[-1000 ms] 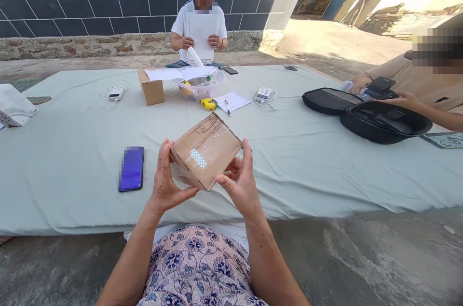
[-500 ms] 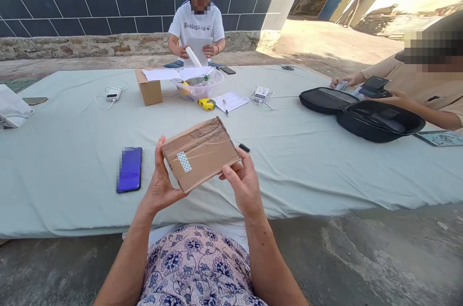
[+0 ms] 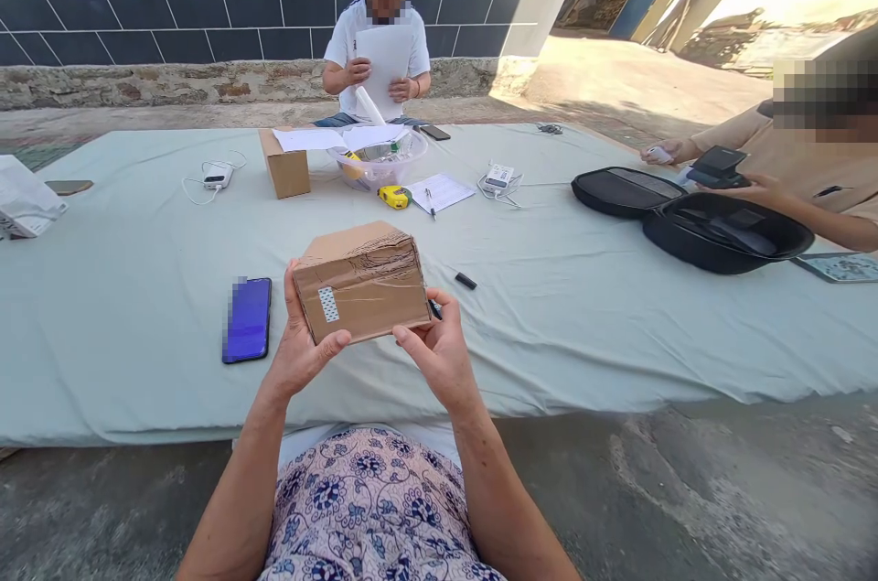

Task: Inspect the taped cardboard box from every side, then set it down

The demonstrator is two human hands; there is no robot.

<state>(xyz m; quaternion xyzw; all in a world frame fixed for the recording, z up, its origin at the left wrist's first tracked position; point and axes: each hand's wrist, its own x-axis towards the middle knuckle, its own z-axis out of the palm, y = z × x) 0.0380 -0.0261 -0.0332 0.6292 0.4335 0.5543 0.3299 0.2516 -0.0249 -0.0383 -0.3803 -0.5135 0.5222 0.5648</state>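
Between my hands, above the near part of the table, is a brown cardboard box (image 3: 370, 288) with a small patterned sticker and dark scribbled lines on it. My left hand (image 3: 302, 348) grips its left end, thumb along the lower edge. At the lower right corner my right hand (image 3: 439, 348) holds it, thumb in front and fingers behind. A small dark item (image 3: 434, 309) shows by the right fingers; I cannot make out what it is. Left of the box lies a phone (image 3: 248, 320), and to its right a small black piece (image 3: 465, 281) rests on the cloth.
Across the cloth-covered table (image 3: 583, 334), a person (image 3: 384, 50) holds paper sheets behind a plastic basket (image 3: 380, 171), an open carton (image 3: 288, 173) and a yellow tape measure (image 3: 394, 197). On the right, another person handles a dark device (image 3: 717, 167) over an open black case (image 3: 727, 233).
My hands have tilted the box, so more of its top face shows, and shifted it slightly left. The person opposite has raised the paper sheets.
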